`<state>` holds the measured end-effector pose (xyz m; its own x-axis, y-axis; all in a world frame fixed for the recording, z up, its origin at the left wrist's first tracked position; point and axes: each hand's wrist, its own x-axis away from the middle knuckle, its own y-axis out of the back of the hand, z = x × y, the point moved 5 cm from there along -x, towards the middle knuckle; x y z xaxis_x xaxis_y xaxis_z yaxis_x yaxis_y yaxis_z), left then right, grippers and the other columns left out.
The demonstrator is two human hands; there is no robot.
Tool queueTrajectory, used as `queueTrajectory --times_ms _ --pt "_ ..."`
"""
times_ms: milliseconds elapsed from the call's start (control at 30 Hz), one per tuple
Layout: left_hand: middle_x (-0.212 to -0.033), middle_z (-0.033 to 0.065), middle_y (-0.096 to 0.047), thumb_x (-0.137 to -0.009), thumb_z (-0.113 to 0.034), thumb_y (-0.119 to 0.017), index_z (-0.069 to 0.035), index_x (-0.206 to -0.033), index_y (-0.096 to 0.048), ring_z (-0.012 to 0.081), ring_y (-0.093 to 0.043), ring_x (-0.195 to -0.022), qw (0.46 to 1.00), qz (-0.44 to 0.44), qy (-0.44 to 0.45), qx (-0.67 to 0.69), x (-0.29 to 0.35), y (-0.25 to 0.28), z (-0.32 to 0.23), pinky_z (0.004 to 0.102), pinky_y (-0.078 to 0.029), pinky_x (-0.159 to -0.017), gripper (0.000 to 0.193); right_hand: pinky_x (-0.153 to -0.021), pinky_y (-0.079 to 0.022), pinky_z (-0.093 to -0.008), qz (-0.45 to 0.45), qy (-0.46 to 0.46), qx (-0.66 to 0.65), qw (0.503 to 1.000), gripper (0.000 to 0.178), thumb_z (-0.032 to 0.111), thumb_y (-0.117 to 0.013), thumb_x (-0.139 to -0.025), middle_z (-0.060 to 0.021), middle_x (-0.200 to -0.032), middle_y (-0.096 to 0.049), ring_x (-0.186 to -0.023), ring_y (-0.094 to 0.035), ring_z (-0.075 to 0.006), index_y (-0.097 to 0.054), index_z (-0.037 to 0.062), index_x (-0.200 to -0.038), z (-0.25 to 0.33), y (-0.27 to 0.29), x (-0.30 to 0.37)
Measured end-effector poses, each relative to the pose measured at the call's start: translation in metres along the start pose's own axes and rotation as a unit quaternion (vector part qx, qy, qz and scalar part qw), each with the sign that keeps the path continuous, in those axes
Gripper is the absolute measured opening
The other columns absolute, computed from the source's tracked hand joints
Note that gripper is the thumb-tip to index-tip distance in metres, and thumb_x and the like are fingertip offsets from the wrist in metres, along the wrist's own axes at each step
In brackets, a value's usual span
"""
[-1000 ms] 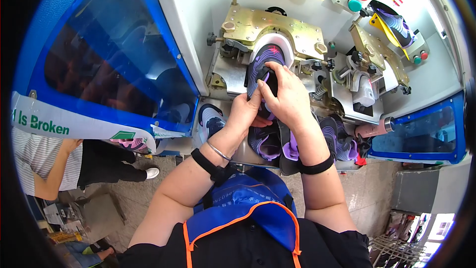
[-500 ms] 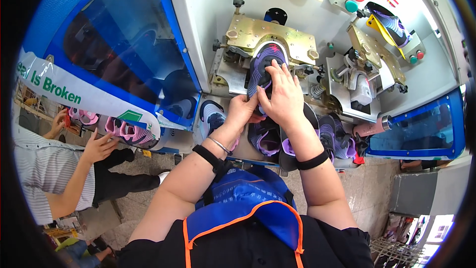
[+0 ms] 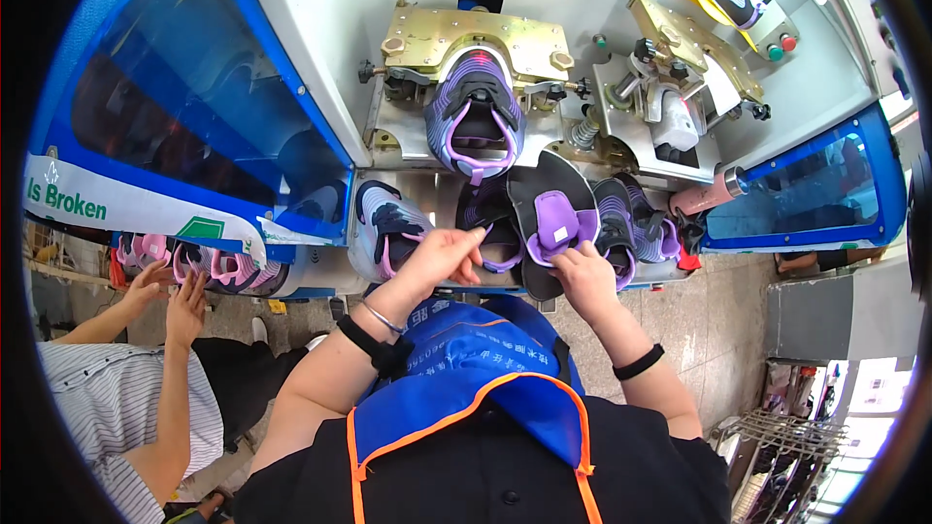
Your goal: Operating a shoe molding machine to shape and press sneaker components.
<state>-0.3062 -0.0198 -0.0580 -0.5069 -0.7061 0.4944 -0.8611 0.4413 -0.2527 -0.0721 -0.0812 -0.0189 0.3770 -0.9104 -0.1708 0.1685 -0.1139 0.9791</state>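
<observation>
My right hand (image 3: 585, 279) pinches the edge of a black shoe upper with a purple lining (image 3: 553, 209), which lies on the ledge in front of me. My left hand (image 3: 445, 260) is just left of it, over a dark shoe with a purple collar (image 3: 487, 241); its fingers are partly bent and apart, with nothing seen in them. Beyond both hands a purple-and-blue striped shoe (image 3: 474, 121) sits toe-first in the brass-coloured clamp (image 3: 485, 39) of the machine, a red light on its toe. Neither hand touches that shoe.
A pale blue shoe with pink lining (image 3: 390, 233) stands left on the ledge; more striped shoes (image 3: 621, 218) stand right, beside a pink bottle (image 3: 706, 191). A second clamp station (image 3: 680, 87) is at the right. Blue-framed doors flank the machine. A co-worker's hands (image 3: 180, 301) are at pink shoes, far left.
Both hands have left the striped shoe, which now stays in the clamp, and have come back toward me. My right hand has taken hold of the black upper. The view has shifted.
</observation>
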Motion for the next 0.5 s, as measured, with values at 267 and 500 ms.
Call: queueTrajectory --times_ms 267,500 --pt "-0.134 0.016 -0.057 -0.095 -0.039 -0.063 0.002 -0.139 -0.044 0.0261 -0.059 -0.118 0.956 0.274 -0.088 -0.046 0.019 -0.061 -0.021 0.0364 -0.049 -0.097 0.063 -0.095 -0.047 -0.0332 -0.014 -0.198 -0.828 0.525 0.036 0.014 -0.065 -0.094 -0.008 -0.122 -0.063 -0.11 -0.06 -0.0174 -0.057 0.0002 -0.126 0.003 0.079 0.036" --pt "-0.124 0.0121 -0.064 -0.101 -0.019 -0.053 -0.003 -0.132 -0.055 0.0235 -0.063 -0.113 0.885 0.204 -0.164 0.385 0.057 -0.077 -0.131 0.0393 -0.051 -0.098 0.035 -0.097 -0.043 -0.0341 -0.302 -0.167 -0.578 0.74 0.052 0.027 -0.067 -0.092 -0.0136 -0.12 -0.058 -0.113 -0.057 -0.0232 -0.044 0.0037 -0.133 0.028 0.123 0.018"
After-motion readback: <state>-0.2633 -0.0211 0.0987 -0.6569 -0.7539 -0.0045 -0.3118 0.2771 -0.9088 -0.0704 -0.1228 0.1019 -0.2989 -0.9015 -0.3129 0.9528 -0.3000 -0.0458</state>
